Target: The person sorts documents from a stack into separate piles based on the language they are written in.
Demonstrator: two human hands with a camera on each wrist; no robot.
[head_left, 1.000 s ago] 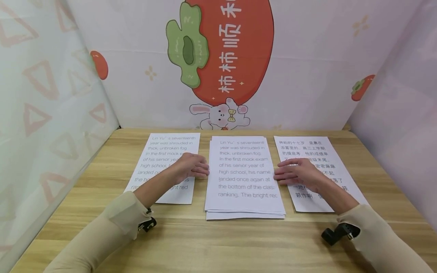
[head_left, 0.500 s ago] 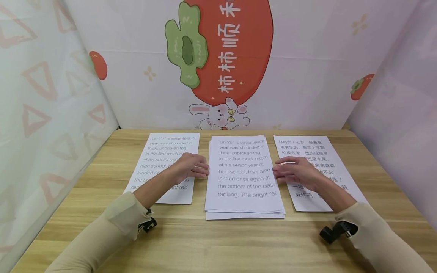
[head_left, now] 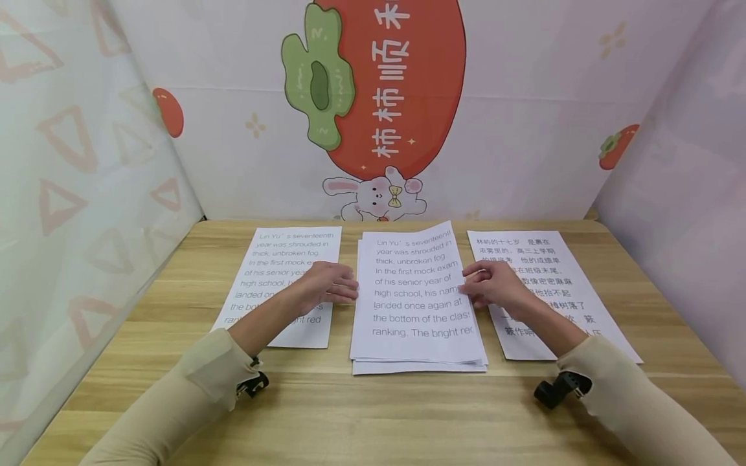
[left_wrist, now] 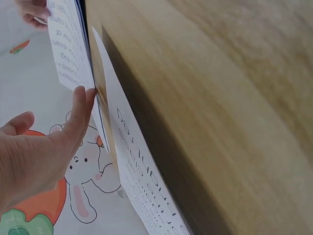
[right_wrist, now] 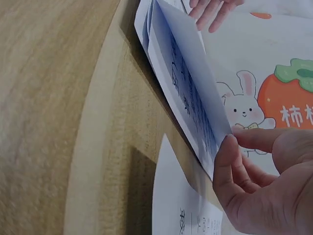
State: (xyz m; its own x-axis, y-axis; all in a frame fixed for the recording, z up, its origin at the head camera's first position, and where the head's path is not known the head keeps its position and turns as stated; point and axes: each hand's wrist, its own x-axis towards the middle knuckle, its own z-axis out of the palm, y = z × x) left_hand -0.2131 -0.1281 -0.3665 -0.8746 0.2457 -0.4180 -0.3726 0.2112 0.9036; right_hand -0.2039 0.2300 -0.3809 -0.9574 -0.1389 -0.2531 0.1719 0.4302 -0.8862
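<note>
In the head view a stack of printed paper (head_left: 419, 369) lies mid-table between both hands. My right hand (head_left: 495, 288) pinches the right edge of its top sheet (head_left: 414, 301), which carries English text. That edge is lifted and the sheet bends up toward its far right corner. In the right wrist view, thumb and fingertips grip the raised sheet (right_wrist: 195, 54), and Chinese text shows on the sheet beneath (right_wrist: 181, 100). My left hand (head_left: 323, 283) has its fingers extended, with fingertips right at the stack's left edge (left_wrist: 92, 73).
An English-text sheet (head_left: 294, 249) lies on the left, partly under my left forearm. On the right lies a Chinese-text sheet (head_left: 519, 247), partly covered by my right hand. Behind the wooden table (head_left: 373, 414) hangs a printed cloth (head_left: 524, 149); more cloth encloses both sides.
My right hand has moved slightly left and closed on the top sheet's right edge. That edge and its far corner have risen off the stack. The left hand has stayed in place.
</note>
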